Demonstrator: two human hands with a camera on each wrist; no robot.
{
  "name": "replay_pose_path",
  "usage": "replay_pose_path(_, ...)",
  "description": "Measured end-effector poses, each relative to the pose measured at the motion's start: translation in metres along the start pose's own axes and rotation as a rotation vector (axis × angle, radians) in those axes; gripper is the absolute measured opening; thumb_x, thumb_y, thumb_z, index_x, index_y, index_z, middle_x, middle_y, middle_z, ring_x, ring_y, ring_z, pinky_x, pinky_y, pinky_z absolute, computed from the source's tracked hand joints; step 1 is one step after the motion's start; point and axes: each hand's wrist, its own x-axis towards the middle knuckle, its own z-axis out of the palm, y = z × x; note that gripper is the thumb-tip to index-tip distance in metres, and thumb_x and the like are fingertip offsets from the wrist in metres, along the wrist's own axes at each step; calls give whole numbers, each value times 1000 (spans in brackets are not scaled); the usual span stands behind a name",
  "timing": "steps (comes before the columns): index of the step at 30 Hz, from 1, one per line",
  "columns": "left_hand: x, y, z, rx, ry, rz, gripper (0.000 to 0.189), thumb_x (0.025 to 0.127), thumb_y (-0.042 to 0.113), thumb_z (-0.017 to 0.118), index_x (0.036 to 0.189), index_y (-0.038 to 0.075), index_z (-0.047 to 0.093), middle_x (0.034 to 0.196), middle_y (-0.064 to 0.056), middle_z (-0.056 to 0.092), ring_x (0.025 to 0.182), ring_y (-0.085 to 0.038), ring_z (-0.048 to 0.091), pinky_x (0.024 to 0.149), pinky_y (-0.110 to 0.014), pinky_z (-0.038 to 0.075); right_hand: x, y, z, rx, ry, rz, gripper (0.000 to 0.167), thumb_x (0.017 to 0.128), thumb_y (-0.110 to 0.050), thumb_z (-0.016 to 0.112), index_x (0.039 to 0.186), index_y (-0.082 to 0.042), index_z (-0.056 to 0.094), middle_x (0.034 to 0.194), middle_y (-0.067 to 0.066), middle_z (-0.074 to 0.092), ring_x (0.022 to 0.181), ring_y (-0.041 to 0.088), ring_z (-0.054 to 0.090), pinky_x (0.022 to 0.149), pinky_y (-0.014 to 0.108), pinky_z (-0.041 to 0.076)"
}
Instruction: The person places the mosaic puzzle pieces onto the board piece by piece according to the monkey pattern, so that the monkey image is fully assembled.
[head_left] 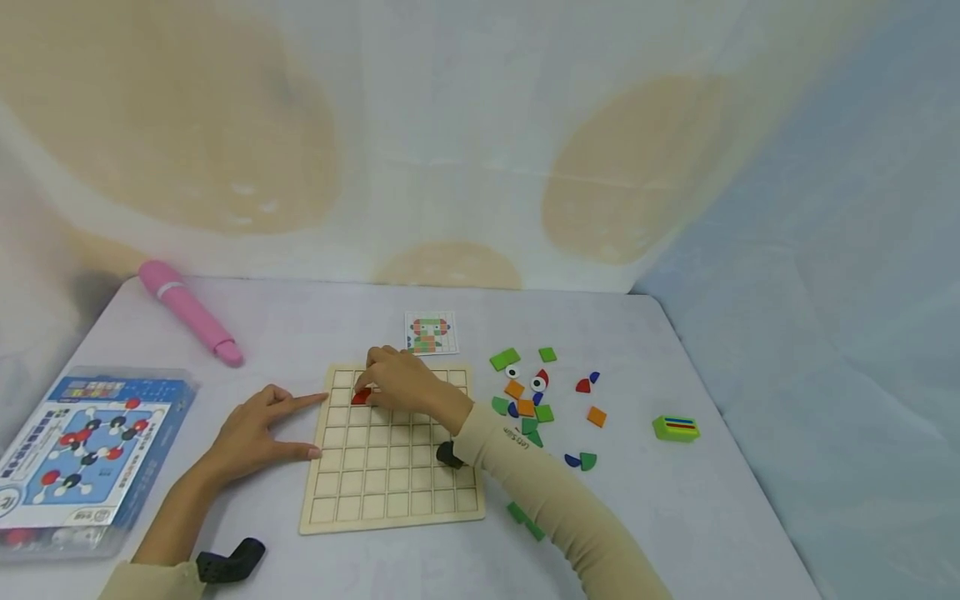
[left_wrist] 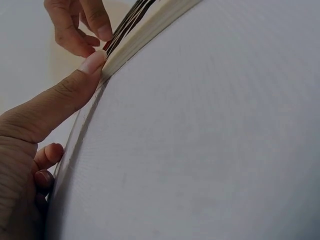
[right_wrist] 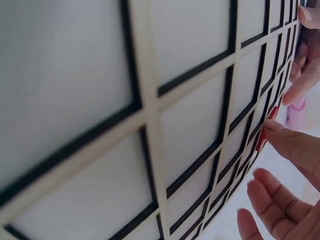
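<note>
A pale wooden grid board (head_left: 387,482) lies on the table. Near its upper left, my right hand (head_left: 408,383) reaches over the squares and pinches a red piece (head_left: 362,397). In the right wrist view the thumb is on this red piece (right_wrist: 261,139), low against the grid, while other fingers spread beside it. My left hand (head_left: 251,433) is at the board's left edge, with index finger and thumb stretched out to touch it. From the left wrist view, the left thumb (left_wrist: 75,92) presses the board's side. A small pattern card (head_left: 431,333) lies just beyond the board.
Right of the board are scattered green rectangles (head_left: 505,359), orange squares (head_left: 597,417), round eye pieces (head_left: 512,372) and quarter-circles (head_left: 588,461). Farther right sits a green block (head_left: 676,429). A boxed molecule set (head_left: 90,450) and a pink stick-shaped object (head_left: 191,312) occupy the left side.
</note>
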Motion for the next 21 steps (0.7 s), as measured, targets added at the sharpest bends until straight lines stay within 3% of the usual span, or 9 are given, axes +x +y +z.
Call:
replay_pose_path(6, 0, 1, 2, -2, -1, 9, 78, 66, 55, 86, 135, 25, 63, 95, -1, 47, 78, -15, 38, 69, -30, 29, -4, 1, 2, -5, -5, 14, 26, 94, -33, 69, 119, -30, 74, 114, -3, 60, 96, 12, 51, 74, 23, 40)
replay_pose_path(12, -1, -2, 2, 18, 15, 17, 79, 65, 55, 87, 135, 26, 63, 96, 0, 48, 78, -14, 38, 68, -30, 29, -15, 11, -6, -51, 22, -6, 43, 95, -32, 67, 138, -33, 60, 134, 7, 49, 106, 16, 56, 76, 23, 46)
replay_pose_path(18, -1, -7, 5, 36, 24, 21, 80, 64, 56, 87, 135, 25, 63, 95, 0, 48, 78, -13, 39, 68, -29, 30, -45, 56, -19, -40, 80, 81, 37, 93, -27, 71, 129, -26, 68, 130, 8, 53, 109, 19, 55, 84, 31, 48)
replay_pose_path(21, 0, -7, 5, 39, 26, 27, 80, 65, 56, 86, 134, 25, 64, 95, 0, 49, 77, -13, 39, 68, -28, 30, -65, 87, -22, -7, 88, 171, 31, 91, -24, 74, 121, -20, 73, 124, 9, 56, 109, 22, 54, 84, 34, 48)
